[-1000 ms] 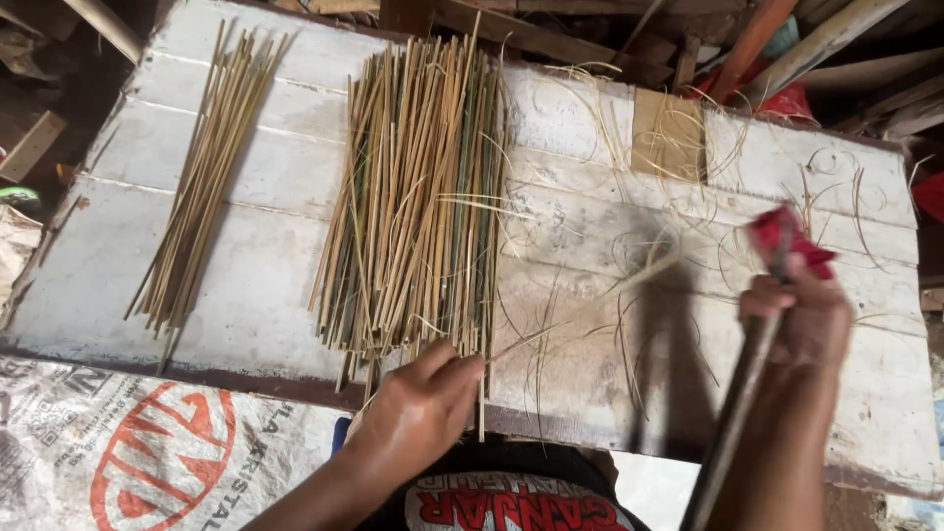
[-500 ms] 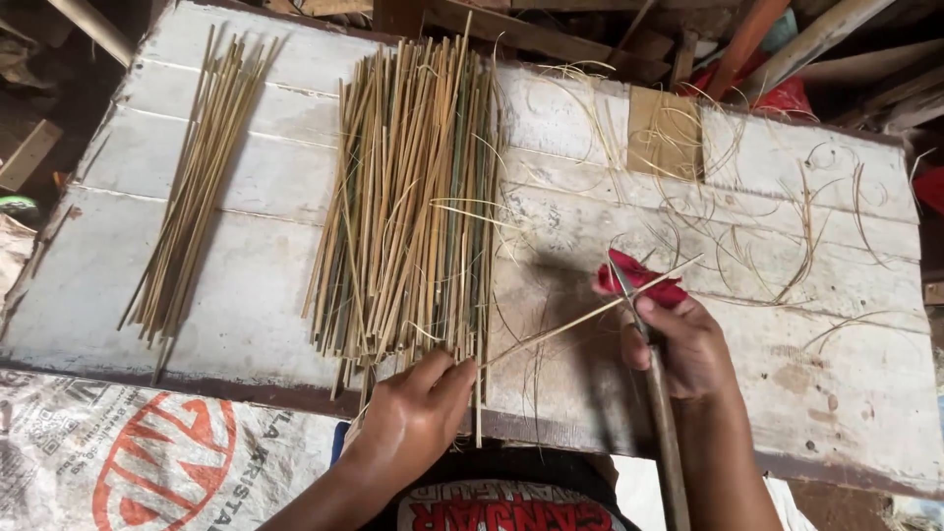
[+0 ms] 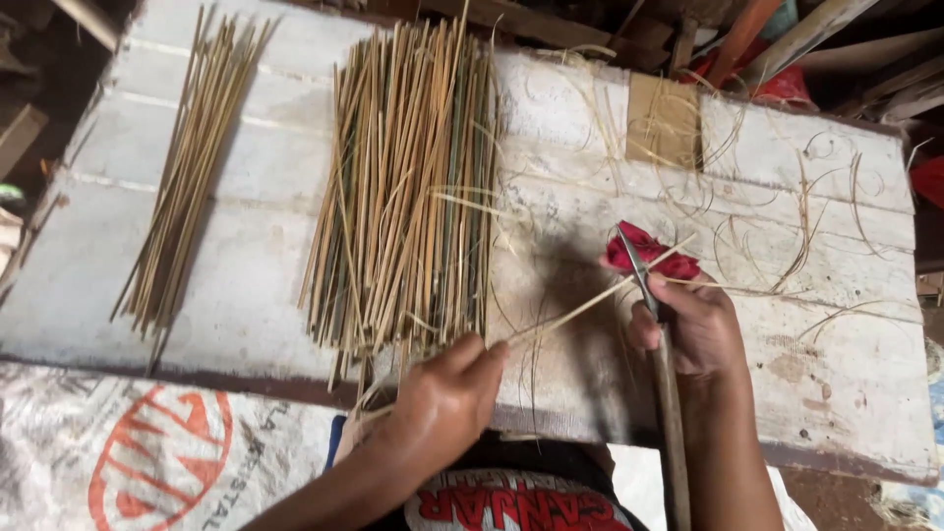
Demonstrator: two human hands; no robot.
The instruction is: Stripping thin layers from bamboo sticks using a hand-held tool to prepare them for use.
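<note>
My left hand (image 3: 444, 405) pinches the near end of a thin bamboo stick (image 3: 590, 300) that slants up to the right across the white wooden board (image 3: 246, 285). My right hand (image 3: 693, 324) grips a long knife (image 3: 641, 270) with its blade against the stick's far part. A red cloth (image 3: 634, 251) wraps around my right thumb and finger. Just left of both hands lies a big pile of bamboo sticks (image 3: 408, 187). A smaller bundle of sticks (image 3: 187, 182) rests at the board's far left.
Curled bamboo shavings (image 3: 787, 197) litter the right half of the board around a small brown wooden block (image 3: 662, 120). A printed white sack (image 3: 147, 452) lies below the board's near edge. Wood scraps and planks (image 3: 787, 39) crowd the far side.
My right hand has come down from the right edge to the middle of the board and set the blade on the stick. My left hand has pulled one stick out from the pile.
</note>
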